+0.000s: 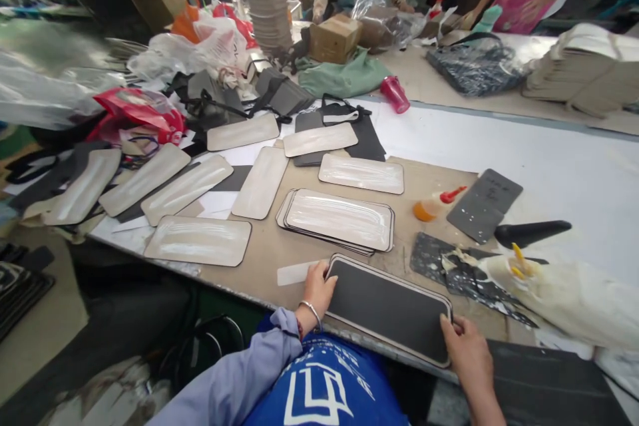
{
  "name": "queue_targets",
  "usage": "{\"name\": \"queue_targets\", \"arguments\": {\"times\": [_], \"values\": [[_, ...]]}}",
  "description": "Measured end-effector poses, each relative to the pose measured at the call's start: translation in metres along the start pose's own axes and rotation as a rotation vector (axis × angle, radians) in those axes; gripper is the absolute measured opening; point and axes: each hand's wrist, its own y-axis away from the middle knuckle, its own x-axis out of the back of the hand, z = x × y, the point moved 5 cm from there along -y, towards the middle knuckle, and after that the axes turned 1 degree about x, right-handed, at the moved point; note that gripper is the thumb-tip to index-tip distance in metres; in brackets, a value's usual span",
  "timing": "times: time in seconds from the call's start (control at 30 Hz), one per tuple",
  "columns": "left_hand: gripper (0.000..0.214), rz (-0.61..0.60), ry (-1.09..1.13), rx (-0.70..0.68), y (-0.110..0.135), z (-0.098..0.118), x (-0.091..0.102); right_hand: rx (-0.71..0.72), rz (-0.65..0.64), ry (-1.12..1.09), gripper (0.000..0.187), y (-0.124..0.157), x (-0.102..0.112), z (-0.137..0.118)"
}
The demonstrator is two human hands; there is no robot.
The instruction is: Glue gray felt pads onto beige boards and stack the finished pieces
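A dark grey rectangular panel (pixel 387 306) with rounded corners and a pale rim lies at the table's front edge. My left hand (pixel 318 294) grips its left end, thumb on top. At the opposite end, my right hand (pixel 465 347) pinches the corner between thumb and fingers. Just beyond the panel is a stack of pale rounded boards (pixel 339 216) with wet-looking white streaks on the top one. A pale strip (pixel 294 273) lies beside my left hand. How many layers the panel has cannot be made out.
Several streaked boards (pixel 198 240) spread to the left. On the right are a red-tipped bottle (pixel 429 208), a grey plate (pixel 485 205), a black-handled tool (pixel 532 233) and a stained dark sheet (pixel 434 258). A pink cup (pixel 395 94) lies farther back. Two people stand across the table.
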Motion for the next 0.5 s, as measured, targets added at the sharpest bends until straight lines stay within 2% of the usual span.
{"name": "queue_targets", "arguments": {"times": [0.17,0.23,0.3,0.37,0.4,0.43,0.5], "values": [[0.010,-0.001,-0.082,0.023,-0.008,-0.009,0.021,-0.020,0.020,-0.040,0.051,0.013,-0.008,-0.021],[0.007,0.053,-0.130,-0.030,-0.010,-0.010,0.037,0.035,0.037,-0.065,0.049,0.019,-0.011,-0.034],[0.004,0.078,-0.187,-0.138,-0.006,-0.004,0.051,0.141,0.160,-0.042,0.049,0.030,-0.009,-0.051],[0.005,0.030,-0.240,-0.329,0.007,0.011,0.060,0.293,0.313,-0.014,0.050,0.045,-0.004,-0.072],[0.008,-0.015,-0.272,-0.475,0.017,0.022,0.063,0.382,0.354,-0.028,0.049,0.053,-0.004,-0.084],[0.010,-0.061,-0.313,-0.661,0.030,0.036,0.064,0.476,0.353,-0.063,0.047,0.060,-0.005,-0.096],[0.011,-0.133,-0.413,-1.078,0.061,0.060,0.063,0.658,0.252,-0.162,0.044,0.072,-0.011,-0.117]]}}
